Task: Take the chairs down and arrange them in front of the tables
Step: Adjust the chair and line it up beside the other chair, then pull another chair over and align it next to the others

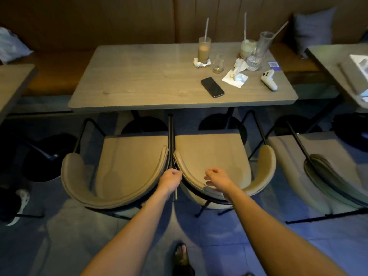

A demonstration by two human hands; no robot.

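Note:
Two beige padded chairs stand side by side on the floor in front of the wooden table point(139, 76). The backrests of the left chair point(127, 162) and the right chair point(215, 152) nearly touch. My left hand point(171, 177) is a closed fist right over that gap, at the end of the left chair's backrest; whether it grips the backrest is hidden. My right hand point(217, 179) hovers just above the right chair's backrest with loosely curled fingers that hold nothing. A third beige chair point(298, 166) stands further right.
On the table are a black phone point(212, 87), drink glasses with straws point(204, 49), crumpled napkins point(236, 76) and a white controller point(269, 79). A brown bench runs behind. Other tables stand at the left point(14, 84) and right point(334, 64). My foot point(182, 255) is below.

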